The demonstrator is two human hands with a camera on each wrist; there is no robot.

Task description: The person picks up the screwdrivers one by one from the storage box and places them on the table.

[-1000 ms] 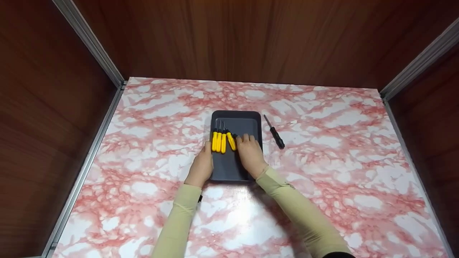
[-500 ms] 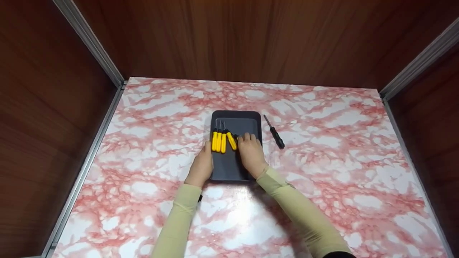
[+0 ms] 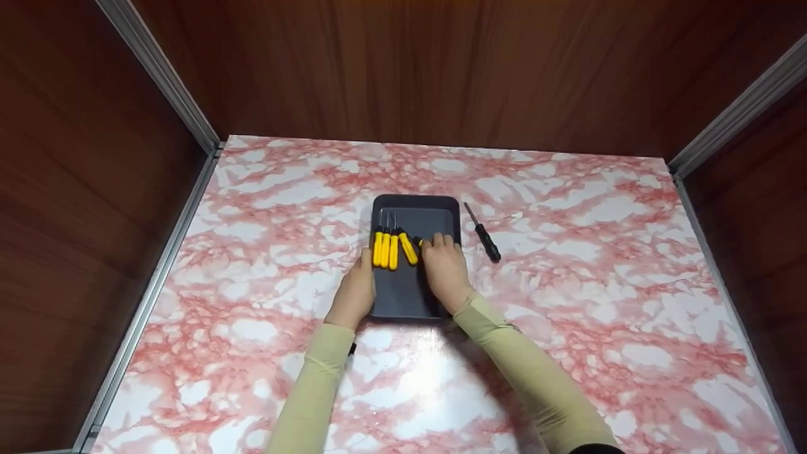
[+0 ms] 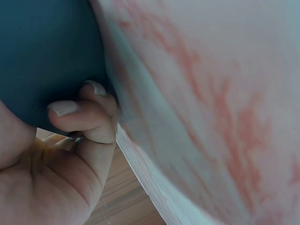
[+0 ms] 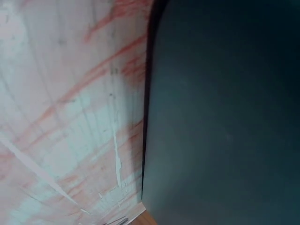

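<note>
A dark grey tray [image 3: 403,296] lies on the table. My left hand [image 3: 354,287] grips its left side, thumb at the rim; in the left wrist view, curled fingers [image 4: 84,115] press against the tray wall. Inside, three yellow-handled screwdrivers [image 3: 385,250] lie side by side along the left, shafts pointing away. Another yellow-handled screwdriver [image 3: 408,248] slants beside them. Over the tray's right half, my right hand [image 3: 446,271] pinches one more yellow-and-black screwdriver [image 3: 420,241], mostly hidden under the fingers. The right wrist view shows only tray and table, not the hand.
A black screwdriver [image 3: 487,243] lies on the table just right of the tray, its tip pointing away. The table [image 3: 252,353] has a red and white marbled top. Brown wood-grain panels [image 3: 403,75] stand at the back and both sides.
My right hand has shifted slightly right within the tray, and a bit of yellow now shows by its fingertips. The left hand and the tray have stayed in place.
</note>
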